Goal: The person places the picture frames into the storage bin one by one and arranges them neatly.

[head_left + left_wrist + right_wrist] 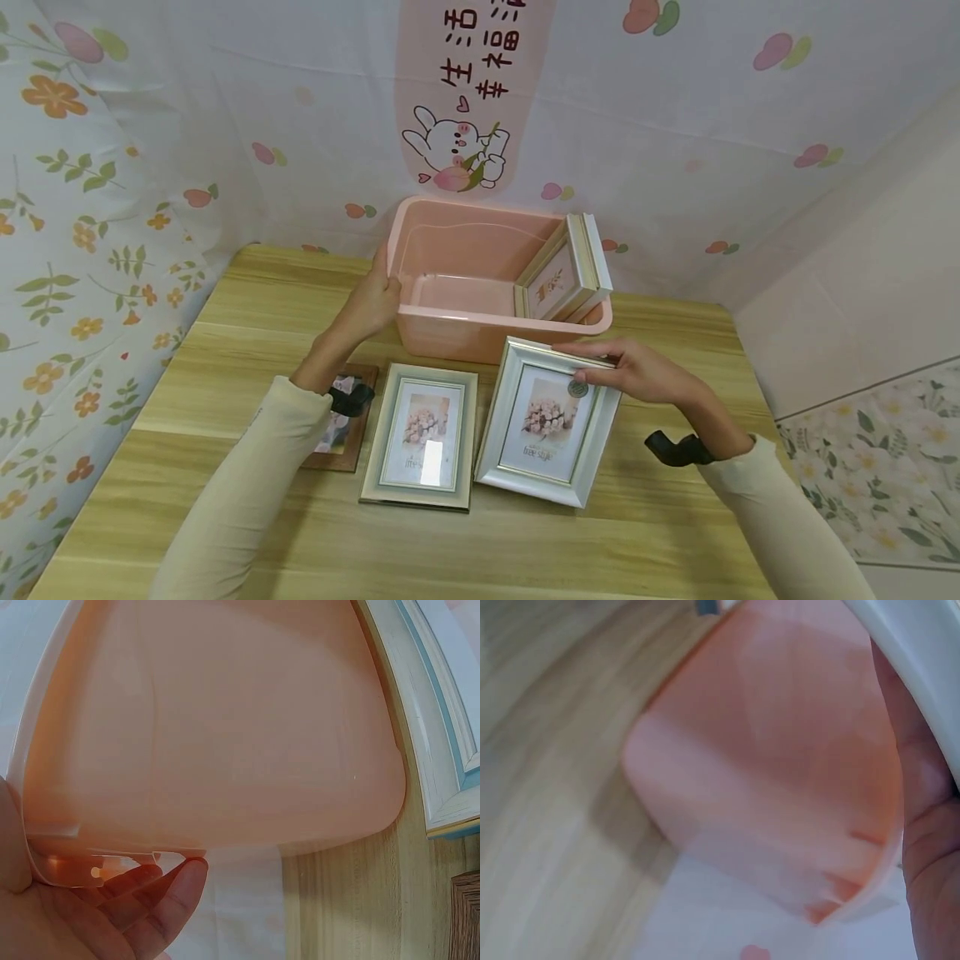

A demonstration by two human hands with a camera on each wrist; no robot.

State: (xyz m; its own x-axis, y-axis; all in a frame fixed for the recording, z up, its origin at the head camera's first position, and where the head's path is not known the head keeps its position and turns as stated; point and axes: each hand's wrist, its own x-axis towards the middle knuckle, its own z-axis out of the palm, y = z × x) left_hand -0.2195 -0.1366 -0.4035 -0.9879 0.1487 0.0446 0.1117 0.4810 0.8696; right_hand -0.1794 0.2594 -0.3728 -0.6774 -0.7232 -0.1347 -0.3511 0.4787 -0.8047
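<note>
A pink plastic bin (450,335) stands at the back of the wooden table. My left hand (372,300) grips its left end at the rim; in the left wrist view the fingers (176,900) curl under the handle opening. With thumb and fingers my right hand (647,372) holds a white picture frame (547,421) by its upper right corner. This frame is tilted in front of the bin and shows a pink bouquet print. Several light picture frames (564,275) lean together inside the bin's right end.
A silver-beige picture frame (420,437) lies face up left of the held one. Further left lies a brown wooden frame (347,446), partly hidden by my left wrist. A printed cloth (300,125) hangs behind the table (247,317).
</note>
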